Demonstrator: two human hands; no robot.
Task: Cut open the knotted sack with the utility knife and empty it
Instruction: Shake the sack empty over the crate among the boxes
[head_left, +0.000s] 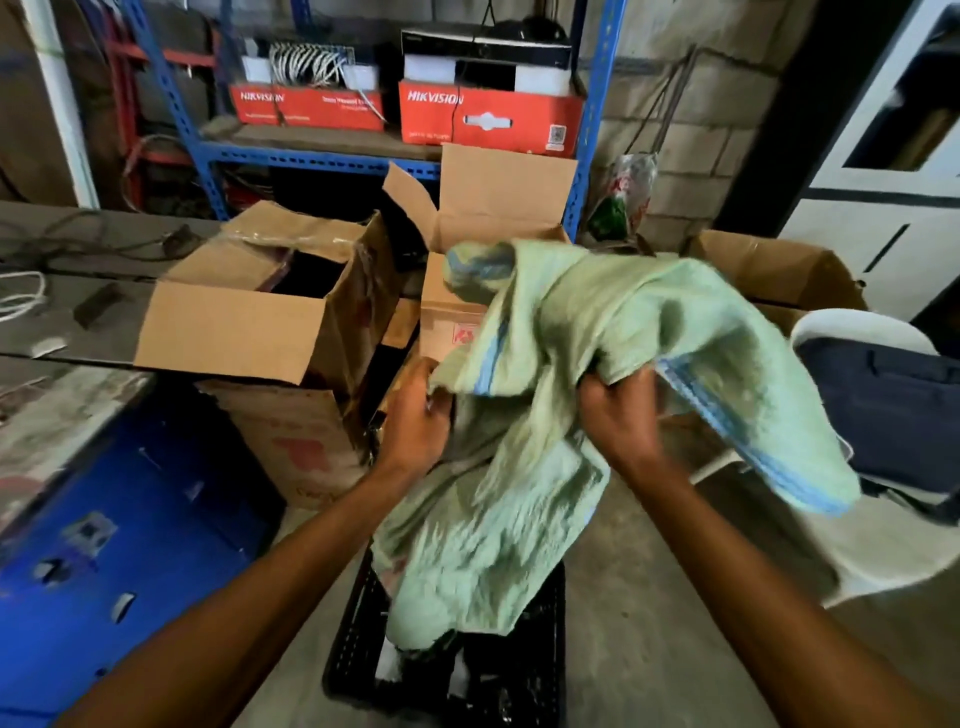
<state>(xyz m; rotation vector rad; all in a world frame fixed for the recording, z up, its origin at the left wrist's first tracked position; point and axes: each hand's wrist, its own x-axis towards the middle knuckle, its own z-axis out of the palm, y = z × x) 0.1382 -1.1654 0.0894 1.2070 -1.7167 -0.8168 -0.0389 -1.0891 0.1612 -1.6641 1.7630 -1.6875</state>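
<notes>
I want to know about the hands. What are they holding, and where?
Both hands grip the green sack: left hand at one bunched edge, right hand mid-fabric.

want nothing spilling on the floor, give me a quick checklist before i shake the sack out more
1. Left hand gripping the sack: ok, fingers curled into the fabric.
2. Right hand gripping the sack: ok, bunched fabric in its fingers.
3. Sack's lower end over the black crate: ok, it hangs into the crate.
4. Sack fully empty: cannot tell, the inside is hidden.
5. Utility knife safely put away: cannot tell, none in view.
6. Open end facing down: cannot tell, folds hide the cut.
</notes>
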